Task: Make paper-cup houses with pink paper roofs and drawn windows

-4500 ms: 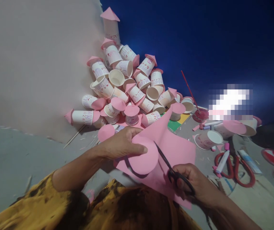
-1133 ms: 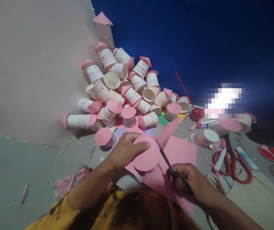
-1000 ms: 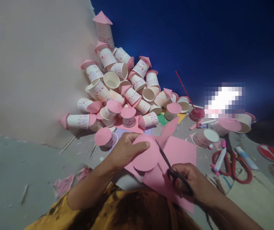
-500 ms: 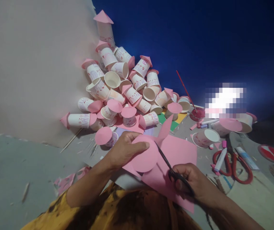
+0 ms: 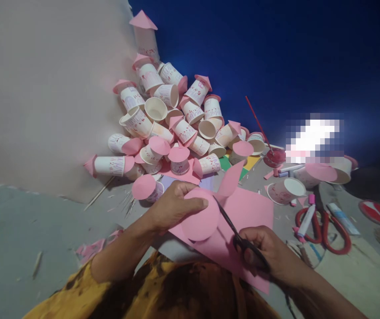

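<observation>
My left hand (image 5: 173,208) pinches a pink paper circle (image 5: 200,217) that is still joined to a pink paper sheet (image 5: 243,217) over my lap. My right hand (image 5: 266,254) is closed through the handles of black scissors (image 5: 234,230), whose blades point up into the sheet along the circle's right edge. A cut flap of the sheet curls up behind the blades.
A heap of paper cups with pink caps (image 5: 173,124) leans against a beige wall (image 5: 43,88). To the right on the floor lie red scissors (image 5: 326,230), a glue tube (image 5: 342,219), an open cup (image 5: 287,190) and a red paint dish with a brush (image 5: 274,157). Pink scraps (image 5: 92,248) lie at left.
The scissors have cut further round the circle over the past seconds. The cut flap has risen and curled. My hands stay in about the same place.
</observation>
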Demonstrator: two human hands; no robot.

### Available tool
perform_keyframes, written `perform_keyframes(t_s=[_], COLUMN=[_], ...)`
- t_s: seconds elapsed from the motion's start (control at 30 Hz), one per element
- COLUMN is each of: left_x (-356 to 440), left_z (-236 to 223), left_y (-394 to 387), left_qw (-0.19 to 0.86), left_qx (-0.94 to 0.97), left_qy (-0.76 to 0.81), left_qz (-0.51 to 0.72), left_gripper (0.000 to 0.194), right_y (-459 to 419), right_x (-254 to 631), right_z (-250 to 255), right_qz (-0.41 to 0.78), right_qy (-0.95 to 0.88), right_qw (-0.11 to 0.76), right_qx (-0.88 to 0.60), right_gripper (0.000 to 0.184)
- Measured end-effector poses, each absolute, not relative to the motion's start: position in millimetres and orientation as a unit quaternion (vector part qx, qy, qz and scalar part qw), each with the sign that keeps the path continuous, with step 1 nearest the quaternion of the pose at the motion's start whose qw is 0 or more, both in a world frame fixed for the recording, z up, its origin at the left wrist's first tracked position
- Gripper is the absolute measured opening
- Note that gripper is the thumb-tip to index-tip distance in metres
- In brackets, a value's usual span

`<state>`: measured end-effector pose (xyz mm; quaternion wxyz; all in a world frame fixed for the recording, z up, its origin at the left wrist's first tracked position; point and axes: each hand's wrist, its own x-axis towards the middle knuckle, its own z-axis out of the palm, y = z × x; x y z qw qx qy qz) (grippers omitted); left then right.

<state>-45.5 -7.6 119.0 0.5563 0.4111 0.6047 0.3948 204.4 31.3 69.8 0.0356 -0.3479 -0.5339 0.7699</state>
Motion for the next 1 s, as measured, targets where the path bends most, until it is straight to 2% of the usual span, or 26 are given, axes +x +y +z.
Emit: perform_keyframes(t_s=[0.4,0.63,1.0], left_x=[-42.4,-44.7,-46.1], left_z=[121.7,122.3,123.0], left_y=[-6.6,-6.9,-4.4], left_qw=[0.566,0.572,0.583], left_qx=[0.382,0.388,0.407], left_qy=[0.609,0.604,0.597], left_qz=[0.403,0.397,0.371], left_gripper=[0.027,0.021,0.016], right_y=[30.0,30.4,30.4], right_x=[205.6,204.5,203.3], right_z=[67.7,71.7,71.4], right_qz=[0.792,0.783,0.763], right_qy=[-0.516,-0.524,-0.540], right_qw=[0.046,0.031,0.026], right_qx=[-0.323,-0.334,-0.354], right_gripper=[0.064,0.064,0.079])
